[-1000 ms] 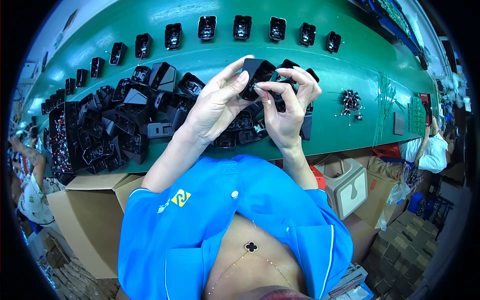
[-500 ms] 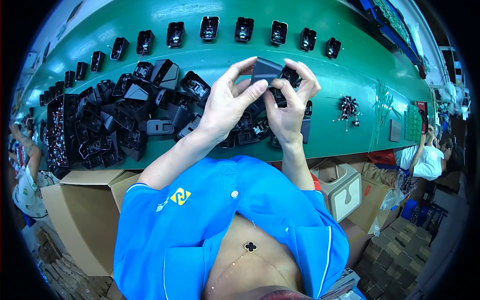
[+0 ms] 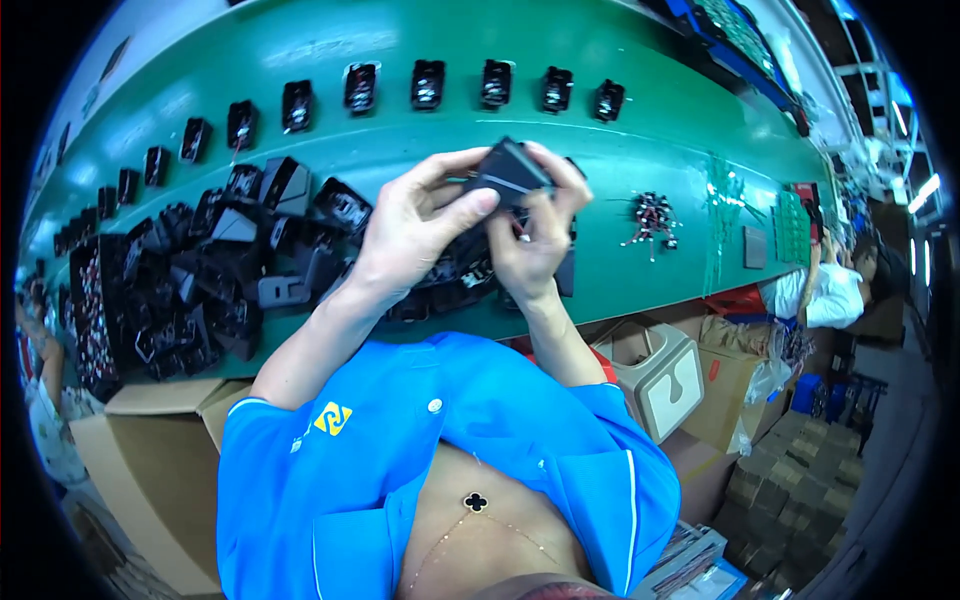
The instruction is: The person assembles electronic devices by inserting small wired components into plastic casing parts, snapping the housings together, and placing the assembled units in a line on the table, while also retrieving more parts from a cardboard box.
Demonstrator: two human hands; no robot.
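Note:
Above the green table (image 3: 690, 130) I hold up a black plastic housing (image 3: 512, 172) with slanted faces. My left hand (image 3: 415, 222) grips its left side, the thumb lying along the lower edge. My right hand (image 3: 538, 238) is closed on its right side with bent fingers, slightly smeared by motion. A thin reddish wire shows below the housing by the right fingers. Behind and below my hands lie more black housings, partly hidden by them. A pile of loose black housings (image 3: 200, 290) spreads to the left of my left forearm.
A row of open black housings (image 3: 428, 85) curves along the table's far side. A bundle of small wired parts (image 3: 653, 220), green strips (image 3: 728, 215) and green boards (image 3: 792, 228) lie to the right. Cardboard boxes (image 3: 150, 450) and a grey-beige stool (image 3: 655, 375) stand below the near edge. A co-worker (image 3: 825, 290) sits at far right.
The housing has been turned and tilted between my hands, and my right fingers have come in closer around it. The whole view has shifted, so the table's things appear further left.

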